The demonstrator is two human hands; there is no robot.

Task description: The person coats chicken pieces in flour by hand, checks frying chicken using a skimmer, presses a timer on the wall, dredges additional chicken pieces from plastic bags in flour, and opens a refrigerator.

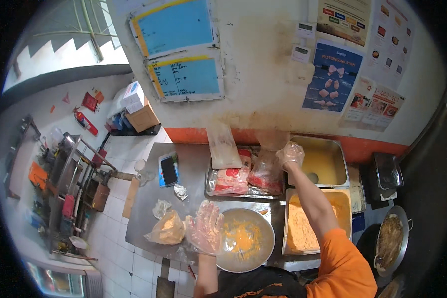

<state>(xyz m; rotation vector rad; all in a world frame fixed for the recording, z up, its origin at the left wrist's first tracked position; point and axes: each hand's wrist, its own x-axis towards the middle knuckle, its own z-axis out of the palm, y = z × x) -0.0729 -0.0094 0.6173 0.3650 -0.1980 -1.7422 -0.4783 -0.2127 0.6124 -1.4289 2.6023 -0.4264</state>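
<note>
My left hand, in a clear plastic glove dusted with orange powder, is held with its fingers spread, beside a wide metal bowl with orange flour at its bottom. It holds nothing. A clear bag of orange flour stands just left of it. My right hand, also gloved, is closed at the upper right of a clear plastic bag of reddish contents and seems to grip its edge. That bag lies in a metal tray beside a red-and-white printed bag.
Right of the tray is a steel pan of yellowish liquid; a pan of orange flour sits nearer. A phone and crumpled foil lie on the left of the steel table. A wok stands at far right.
</note>
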